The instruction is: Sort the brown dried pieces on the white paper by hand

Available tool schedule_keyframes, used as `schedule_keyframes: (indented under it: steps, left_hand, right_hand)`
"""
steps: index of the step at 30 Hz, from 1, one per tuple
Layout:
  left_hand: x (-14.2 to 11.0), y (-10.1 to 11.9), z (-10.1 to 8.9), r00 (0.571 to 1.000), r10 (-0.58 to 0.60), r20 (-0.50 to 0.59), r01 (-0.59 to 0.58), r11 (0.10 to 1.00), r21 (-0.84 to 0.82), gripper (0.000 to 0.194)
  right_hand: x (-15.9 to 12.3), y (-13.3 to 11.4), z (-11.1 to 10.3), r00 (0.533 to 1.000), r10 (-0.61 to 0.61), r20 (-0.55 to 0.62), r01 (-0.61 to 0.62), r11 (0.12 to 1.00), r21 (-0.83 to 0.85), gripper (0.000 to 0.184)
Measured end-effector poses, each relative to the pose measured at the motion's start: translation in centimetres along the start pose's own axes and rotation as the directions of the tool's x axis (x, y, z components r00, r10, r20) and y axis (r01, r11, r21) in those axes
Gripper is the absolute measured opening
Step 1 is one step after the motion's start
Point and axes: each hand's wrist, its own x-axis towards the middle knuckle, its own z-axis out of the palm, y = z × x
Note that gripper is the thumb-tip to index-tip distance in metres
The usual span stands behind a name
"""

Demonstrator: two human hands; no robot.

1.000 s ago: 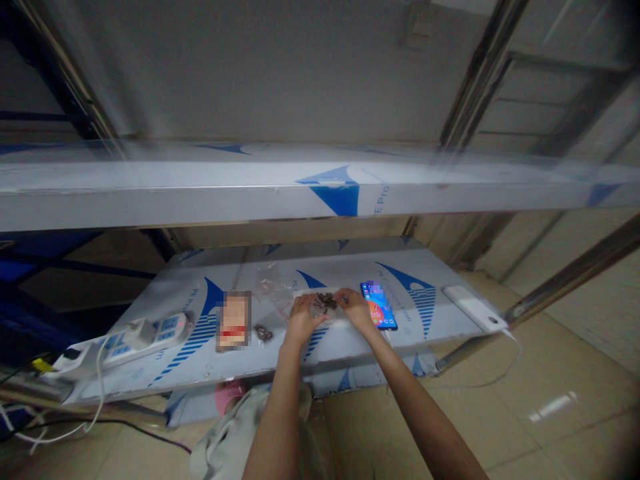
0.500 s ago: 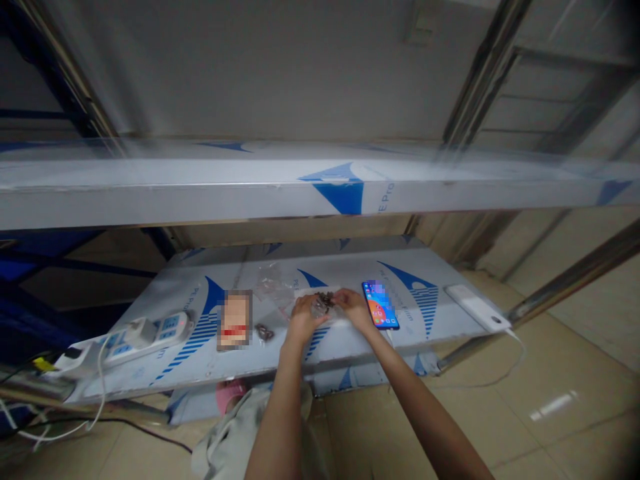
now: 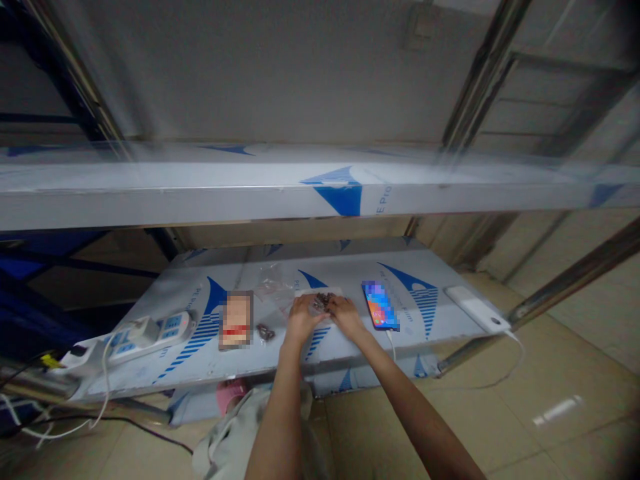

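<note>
Working low over the table with both bare hands, drawn close together but not clasped, at either side of a small heap of dark pieces. Lying right between the fingers, just in front of the visible far edge of a pale sheet; too small and blurred to name more closely, and perhaps inside clear plastic. Set along the near left side, the left hand, with thumb reaching inward; bent over the right side, the right hand, with fingertips at the pieces. Impossible to tell whether pinching anything or merely touching. Judging by the pose, probably in the middle of gathering or parting the pieces by fingertip. Calling next, most likely, for light and separate finger work: best to steady with the left, pick with the right, and avoid scattering anything. Beyond and left of the left hand, a crumpled clear bag; nearer and further left, a small dark bundle, then a masked flat thing and, farthest out, a power strip. Just right of the right hand, a lit phone with a white cable; well beyond, a white device.
</note>
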Motion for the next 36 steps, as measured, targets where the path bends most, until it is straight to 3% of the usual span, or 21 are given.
schedule_keyframes:
  steps: [3, 6, 9, 11, 13, 15, 17, 20, 23, 26, 29, 36]
  left_hand:
    - [-0.1, -0.2, 0.2, 1.0, -0.017, 0.013, 0.017, 1.0, 0.02, 0.052]
    - [-0.2, -0.4, 0.4, 0.999, -0.02, 0.048, 0.019, 0.999, 0.031, 0.052]
    - [-0.3, -0.6, 0.7, 0.998, -0.016, 0.069, 0.013, 0.999, 0.034, 0.052]
    - [-0.3, -0.6, 0.8, 0.997, -0.003, 0.083, 0.001, 1.0, 0.03, 0.053]
    - [-0.3, -0.5, 0.9, 0.996, 0.009, 0.092, -0.011, 1.0, 0.022, 0.054]
    - [-0.2, -0.3, 0.9, 0.996, 0.011, 0.092, -0.012, 1.0, 0.016, 0.054]
    - [-0.1, -0.2, 0.8, 0.997, 0.004, 0.08, -0.005, 1.0, 0.012, 0.053]
    - [0.0, -0.1, 0.6, 0.998, -0.005, 0.066, 0.005, 1.0, 0.005, 0.052]
    - [0.0, -0.2, 0.5, 0.997, -0.009, 0.081, 0.009, 1.0, -0.004, 0.053]
    - [0.1, -0.3, 0.5, 0.996, -0.024, 0.089, 0.024, 1.0, -0.007, 0.053]
    - [0.1, -0.3, 0.5, 0.996, -0.027, 0.085, 0.028, 1.0, -0.008, 0.053]
    - [0.0, -0.1, 0.4, 0.992, -0.058, 0.116, 0.058, 0.998, 0.009, 0.053]
  right_hand:
    - [0.0, 0.3, 0.4, 0.997, -0.07, 0.034, 0.073, 0.993, -0.094, 0.015]
    - [0.1, 0.5, 0.5, 0.998, -0.066, 0.024, 0.068, 0.995, -0.078, 0.017]
    - [0.6, 0.4, 0.2, 0.988, 0.116, -0.106, -0.1, 0.984, 0.146, 0.014]
    - [1.0, 0.0, 0.0, 0.953, 0.27, -0.135, -0.199, 0.898, 0.394, 0.014]
    - [1.5, -0.5, -0.3, 0.949, 0.308, -0.067, -0.209, 0.773, 0.599, 0.017]
    - [1.9, -0.7, -0.6, 0.961, 0.274, -0.022, -0.183, 0.697, 0.693, 0.019]
    - [2.1, -0.3, -0.9, 0.949, 0.309, -0.065, -0.189, 0.721, 0.667, 0.021]
    - [2.0, 1.3, -1.2, 0.918, 0.376, -0.13, -0.284, 0.848, 0.447, 0.021]
    - [1.9, 3.0, -1.1, 0.949, 0.314, 0.006, -0.31, 0.933, 0.185, 0.017]
    - [1.7, 3.8, -0.6, 0.956, 0.254, 0.15, -0.266, 0.962, 0.066, 0.016]
    - [1.8, 4.2, 0.4, 0.95, 0.258, 0.174, -0.275, 0.958, 0.083, 0.015]
    - [1.7, 5.5, 2.9, 0.943, 0.321, 0.09, -0.331, 0.869, 0.368, 0.018]
